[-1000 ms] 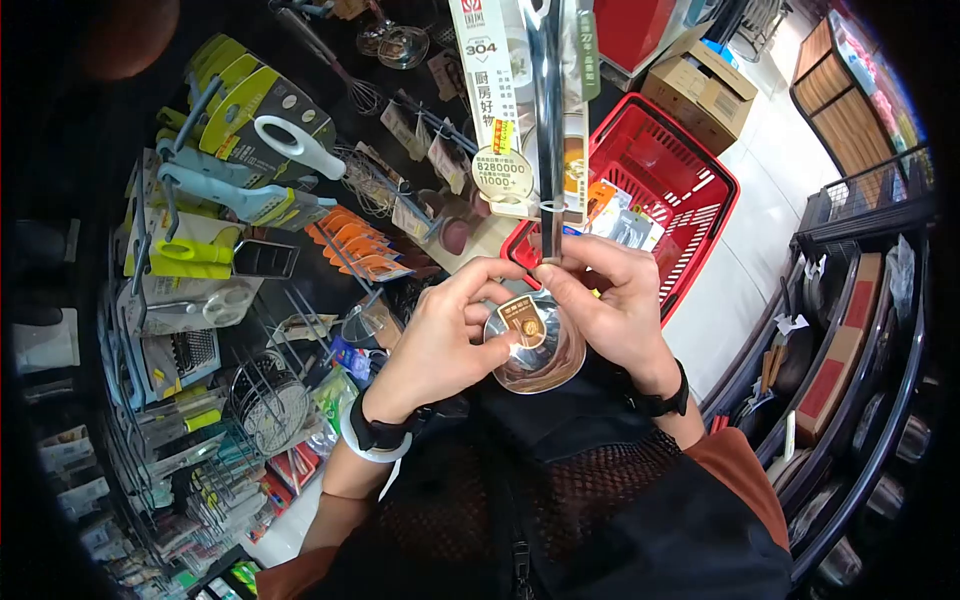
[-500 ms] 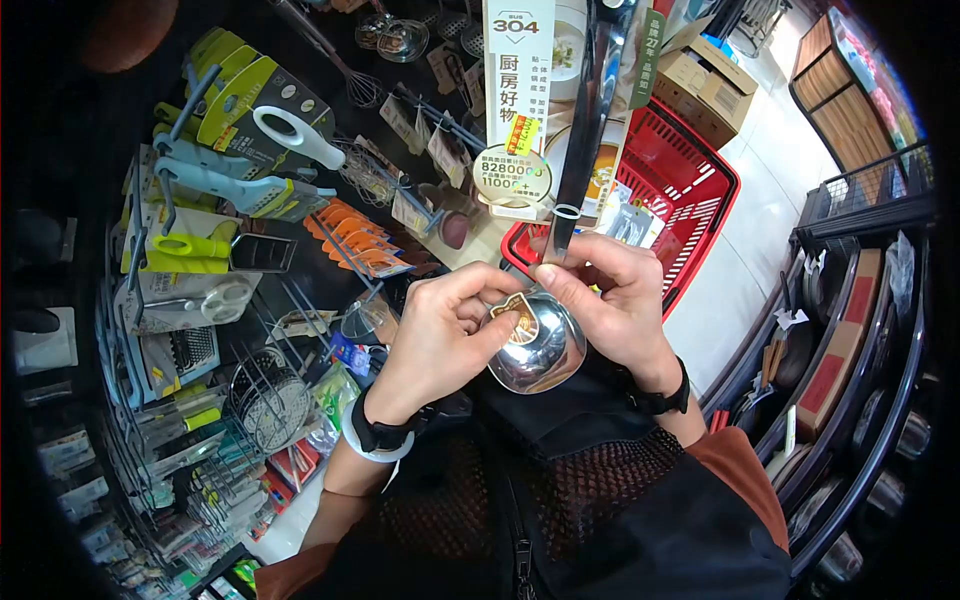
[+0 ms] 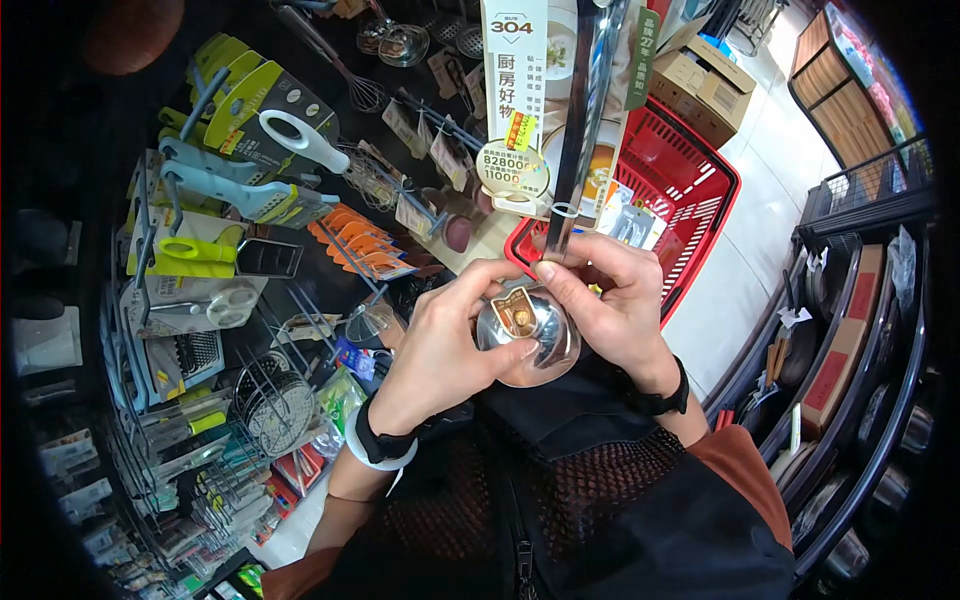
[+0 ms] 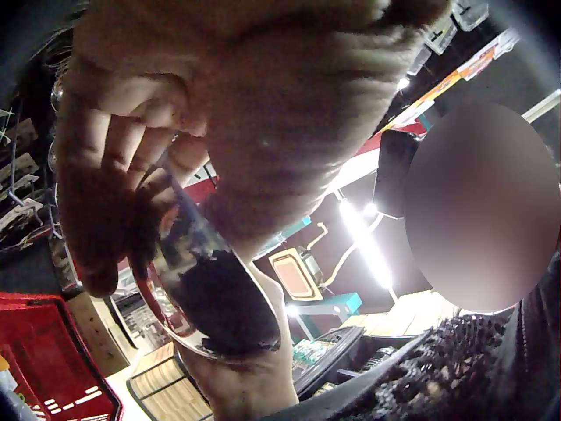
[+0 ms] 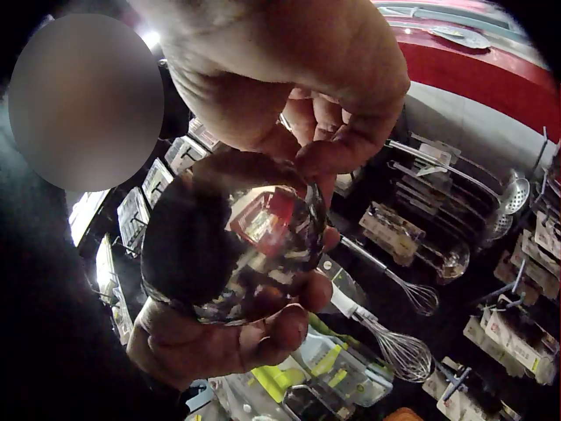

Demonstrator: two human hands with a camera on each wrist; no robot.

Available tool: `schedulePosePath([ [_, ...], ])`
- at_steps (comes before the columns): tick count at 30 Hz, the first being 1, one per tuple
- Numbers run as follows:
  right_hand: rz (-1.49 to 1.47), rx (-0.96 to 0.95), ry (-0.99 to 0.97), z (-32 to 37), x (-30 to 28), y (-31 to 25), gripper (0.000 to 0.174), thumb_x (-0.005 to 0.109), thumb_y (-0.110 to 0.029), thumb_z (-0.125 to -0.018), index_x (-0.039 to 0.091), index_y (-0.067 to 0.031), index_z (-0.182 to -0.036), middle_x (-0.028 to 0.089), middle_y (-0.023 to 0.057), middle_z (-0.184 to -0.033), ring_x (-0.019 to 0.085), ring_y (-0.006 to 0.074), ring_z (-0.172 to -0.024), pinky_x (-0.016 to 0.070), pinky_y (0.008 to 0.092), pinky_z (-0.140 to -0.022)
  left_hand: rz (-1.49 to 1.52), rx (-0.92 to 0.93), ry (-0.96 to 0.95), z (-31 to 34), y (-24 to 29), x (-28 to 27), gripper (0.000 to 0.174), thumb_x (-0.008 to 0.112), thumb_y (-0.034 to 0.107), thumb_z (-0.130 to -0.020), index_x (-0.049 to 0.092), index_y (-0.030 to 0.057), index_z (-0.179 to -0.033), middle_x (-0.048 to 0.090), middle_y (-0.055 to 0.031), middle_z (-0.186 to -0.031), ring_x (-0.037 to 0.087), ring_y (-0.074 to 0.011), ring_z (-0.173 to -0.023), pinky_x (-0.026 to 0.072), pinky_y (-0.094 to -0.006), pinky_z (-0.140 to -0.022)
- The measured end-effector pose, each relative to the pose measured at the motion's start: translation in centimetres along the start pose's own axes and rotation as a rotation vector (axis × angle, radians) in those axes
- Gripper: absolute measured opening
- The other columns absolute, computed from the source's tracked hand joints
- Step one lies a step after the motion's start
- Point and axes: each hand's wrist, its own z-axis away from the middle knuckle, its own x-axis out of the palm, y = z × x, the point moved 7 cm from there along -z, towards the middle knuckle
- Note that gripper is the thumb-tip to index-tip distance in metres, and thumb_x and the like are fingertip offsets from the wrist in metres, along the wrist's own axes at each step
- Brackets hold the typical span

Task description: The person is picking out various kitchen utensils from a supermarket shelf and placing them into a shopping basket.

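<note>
At a shop aisle, between hanging racks and a low shelf: metal ladle [image 3: 545,368] held in front of the person's dark, mesh-fronted top, bowl end nearest the body. Left hand [image 3: 435,340] grips the bowl, thumb on its face just under a brown label [image 3: 515,315]. Right hand [image 3: 615,300] pinches the ladle near its neck, thumb uppermost. Handle runs away from the body over a printed card [image 3: 515,65]; pale tie rings the handle near the card's lower end.

Beyond the right hand, a red basket [image 3: 733,190] with flat packages inside; card and hand block part of it. Cardboard box [image 3: 700,85] past the basket. Left side crowded: white-handled whisk [image 3: 305,142], orange goods [image 3: 360,240] on a hook, green-handled grater [image 3: 205,252], round wire strainers [image 3: 275,405]. Right side: dark curved shelf, long box with red panels [image 3: 845,330] upon it.

Top of card and handle cut off by the upper edge. Neck mostly covered by the right fingers. Left fingertips lost behind the bowl in the head view; left wrist view shows them in deep shadow. Reflections crowd the bowl in the right wrist view. Brownish shape [image 3: 133,35], upper left corner: too blurred to identify.
</note>
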Motion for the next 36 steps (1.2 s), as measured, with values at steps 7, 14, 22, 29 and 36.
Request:
schedulePosePath([
  [7,0.096,-0.094,0.009,0.1,0.0,-0.7,0.016,0.066,0.001,-0.074,0.064,0.0047,-0.090,0.060,0.0115,-0.066,0.057,0.0151,-0.053,0.0425,0.0265,-0.047,-0.370,0.162,0.068,0.0,1.6,0.3,0.051,0.076,0.005,-0.062,0.052,-0.0018,-0.106,0.061,-0.0120,-0.092,0.063,-0.0189,-0.081,0.0502,-0.0288,-0.072],
  [14,0.103,-0.114,0.027,0.1,-0.3,-1.2,0.016,0.067,0.001,-0.073,0.064,0.0052,-0.088,0.059,0.0111,-0.065,0.056,0.0155,-0.050,0.0419,0.0262,-0.046,-0.568,0.228,0.172,0.3,3.0,0.5,0.046,0.074,0.008,-0.063,0.055,-0.0012,-0.104,0.062,-0.0153,-0.092,0.064,-0.0274,-0.079,0.0503,-0.0329,-0.070],
  [22,0.082,-0.140,0.050,0.3,-0.4,-0.6,0.016,0.066,0.000,-0.074,0.063,0.0057,-0.089,0.059,0.0114,-0.066,0.058,0.0163,-0.052,0.0432,0.0264,-0.046,-0.557,0.207,0.147,0.3,3.0,0.5,0.034,0.071,0.002,-0.067,0.056,-0.0014,-0.097,0.064,-0.0131,-0.086,0.066,-0.0254,-0.078,0.0514,-0.0305,-0.069],
  [29,-0.004,-0.120,0.065,0.2,-0.3,-0.2,0.016,0.064,-0.002,-0.074,0.063,0.0048,-0.090,0.059,0.0130,-0.067,0.059,0.0208,-0.053,0.0430,0.0288,-0.046,-0.506,0.196,0.124,-0.1,2.2,0.0,0.026,0.070,-0.001,-0.069,0.057,-0.0029,-0.091,0.065,-0.0111,-0.083,0.066,-0.0174,-0.074,0.0510,-0.0261,-0.068],
  [36,-0.008,-0.125,0.097,-0.2,-0.7,0.0,0.014,0.064,-0.003,-0.074,0.063,0.0048,-0.086,0.059,0.0143,-0.067,0.059,0.0236,-0.054,0.0436,0.0300,-0.047,-0.432,0.150,0.109,-0.6,1.8,-0.3,0.028,0.070,-0.004,-0.070,0.057,-0.0045,-0.095,0.066,-0.0122,-0.088,0.065,-0.0163,-0.079,0.0516,-0.0272,-0.073],
])
